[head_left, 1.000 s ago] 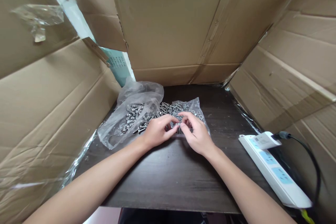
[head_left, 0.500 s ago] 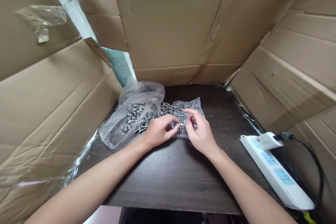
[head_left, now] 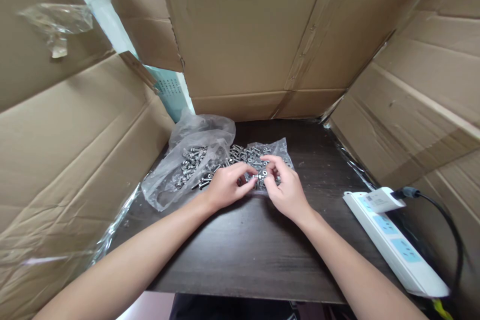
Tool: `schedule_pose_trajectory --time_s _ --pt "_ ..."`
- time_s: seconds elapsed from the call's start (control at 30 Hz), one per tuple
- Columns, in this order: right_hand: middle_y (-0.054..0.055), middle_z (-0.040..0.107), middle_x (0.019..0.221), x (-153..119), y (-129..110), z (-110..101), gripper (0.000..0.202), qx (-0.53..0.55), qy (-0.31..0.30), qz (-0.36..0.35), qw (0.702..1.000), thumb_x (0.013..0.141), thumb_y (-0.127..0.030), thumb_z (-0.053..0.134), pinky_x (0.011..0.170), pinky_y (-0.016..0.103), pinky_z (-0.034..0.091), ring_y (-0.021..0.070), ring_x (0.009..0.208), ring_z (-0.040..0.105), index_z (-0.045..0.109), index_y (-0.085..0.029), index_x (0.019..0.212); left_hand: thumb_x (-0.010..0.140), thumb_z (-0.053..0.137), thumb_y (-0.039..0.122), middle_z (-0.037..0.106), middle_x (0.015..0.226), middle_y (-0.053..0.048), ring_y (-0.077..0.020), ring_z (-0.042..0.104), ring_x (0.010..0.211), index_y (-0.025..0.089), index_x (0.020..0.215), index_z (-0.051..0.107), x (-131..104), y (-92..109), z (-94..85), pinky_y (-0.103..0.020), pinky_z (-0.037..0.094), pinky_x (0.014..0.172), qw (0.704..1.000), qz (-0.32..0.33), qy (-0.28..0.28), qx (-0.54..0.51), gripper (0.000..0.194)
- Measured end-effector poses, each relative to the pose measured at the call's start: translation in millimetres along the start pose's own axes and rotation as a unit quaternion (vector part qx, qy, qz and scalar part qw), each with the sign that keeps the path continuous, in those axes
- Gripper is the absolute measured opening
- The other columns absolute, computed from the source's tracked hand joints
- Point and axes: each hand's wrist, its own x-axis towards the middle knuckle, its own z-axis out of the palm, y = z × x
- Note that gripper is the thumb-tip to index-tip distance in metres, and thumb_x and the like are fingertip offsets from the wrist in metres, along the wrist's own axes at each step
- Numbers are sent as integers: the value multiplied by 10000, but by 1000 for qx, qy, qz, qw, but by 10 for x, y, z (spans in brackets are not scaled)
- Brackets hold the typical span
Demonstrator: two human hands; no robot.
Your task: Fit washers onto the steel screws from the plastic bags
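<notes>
My left hand (head_left: 231, 185) pinches a small silver bolt (head_left: 258, 176) between thumb and index finger, and what looks like a nut sits on it. Just to the right, my right hand (head_left: 284, 182) is curled with thumb and index finger apart around the bolt's far end. I see nothing gripped in it, though its lower fingers are partly hidden. Beneath both hands lies a flat clear plastic bag (head_left: 279, 148) with loose nuts and bolts on it. More bolts (head_left: 193, 160) lie heaped in and beside a larger crumpled clear bag (head_left: 161, 192) to the left.
A dark wooden table (head_left: 240, 250) carries everything. Cardboard walls (head_left: 247, 35) enclose it at the back and both sides. A white power strip (head_left: 401, 245) with a plugged-in adapter (head_left: 382, 201) and black cable (head_left: 446, 220) lies at the right.
My right hand's thumb and index finger have shifted slightly left, nearer the bolt. The left hand keeps its pinch almost in place. The camera view has tilted a little.
</notes>
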Motion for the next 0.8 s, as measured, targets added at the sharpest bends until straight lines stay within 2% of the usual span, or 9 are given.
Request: schedule_pose_trajectory --time_s 0.5,0.7,0.8 --pt "-36 489 737 21 -28 -12 398 -2 33 0 999 769 -75 505 662 285 485 153 648 508 626 -224 1118 953 632 219 744 933 -30 -106 655 652 176 1018 684 -1 -6 4 -215 522 619 1000 5 4 1 94" --pt "-49 415 712 25 -38 -20 351 -15 53 20 998 770 -102 528 614 273 441 143 613 461 644 -217 1080 952 636 219 746 932 -29 -103 658 652 174 1017 685 -1 -3 6 -206 519 609 1000 6 10 0 93" --pt "-38 442 746 19 -21 -22 326 -7 30 32 999 807 -137 533 613 275 443 145 632 481 627 -208 1110 955 634 220 746 933 -31 -103 657 656 171 1018 686 1 2 3 -203 521 609 1000 5 11 -2 95"
